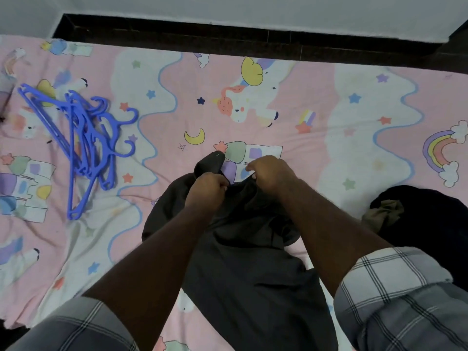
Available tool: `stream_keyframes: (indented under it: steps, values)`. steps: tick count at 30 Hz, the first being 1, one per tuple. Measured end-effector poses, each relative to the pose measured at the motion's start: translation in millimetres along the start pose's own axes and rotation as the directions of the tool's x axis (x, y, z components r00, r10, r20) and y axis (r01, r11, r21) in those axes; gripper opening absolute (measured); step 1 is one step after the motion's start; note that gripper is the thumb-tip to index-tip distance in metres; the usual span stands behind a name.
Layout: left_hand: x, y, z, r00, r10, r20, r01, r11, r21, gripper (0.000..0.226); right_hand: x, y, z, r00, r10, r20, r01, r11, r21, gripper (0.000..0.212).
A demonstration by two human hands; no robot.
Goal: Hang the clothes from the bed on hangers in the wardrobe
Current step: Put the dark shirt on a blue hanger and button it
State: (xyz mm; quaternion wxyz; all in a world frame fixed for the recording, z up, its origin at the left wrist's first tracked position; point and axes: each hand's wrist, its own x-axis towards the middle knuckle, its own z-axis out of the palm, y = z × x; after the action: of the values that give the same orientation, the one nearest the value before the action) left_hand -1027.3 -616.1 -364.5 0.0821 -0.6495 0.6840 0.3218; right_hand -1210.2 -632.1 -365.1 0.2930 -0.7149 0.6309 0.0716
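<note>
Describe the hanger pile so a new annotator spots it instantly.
Start at the pink unicorn bedsheet and go to its left side, away from the dark garment gripped in both hands. The blue plastic hangers lie there in a loose tangle, the only rigid, solid-blue things on the bed.

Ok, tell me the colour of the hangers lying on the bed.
Blue: the hangers lie in a pile on the bedsheet, clearest in the head view.
</note>
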Motion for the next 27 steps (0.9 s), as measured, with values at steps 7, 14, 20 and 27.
stream_keyframes:
  steps: [7, 14, 20, 27]
  values:
    - [-33.6, 0.8, -5.0, 0.989, -0.081, -0.126, 0.038, 0.95, -0.311, 0.02, -34.5, -28.6, -11.3, 0.996, -0.023, -0.089, 0.004, 0.977, -0.212, 0.021]
    - [-76.0, -12.1, -38.1, 0.929, -0.343, 0.14, 0.31, 0.516, -0.799, 0.024, -76.6, -124.9, -6.4, 0.976, 0.188, -0.11, -0.171, 0.974, 0.151, 0.029]
    - [-136.5, -62.9, -66.5, 0.972, -0.23, 0.05, 0.197, 0.679, -0.708, 0.008, -114.8, -189.6, -9.3, 0.976, 0.211, -0.047, -0.183, 0.924, 0.336, 0.024]
    - [-159.2, -97.7, -64.4, 0.953, -0.3, 0.035, 0.208, 0.568, -0.797, 0.011, -129.9, -178.1, -14.2, 0.903, 0.332, -0.272, -0.26, 0.927, 0.27, 0.028]
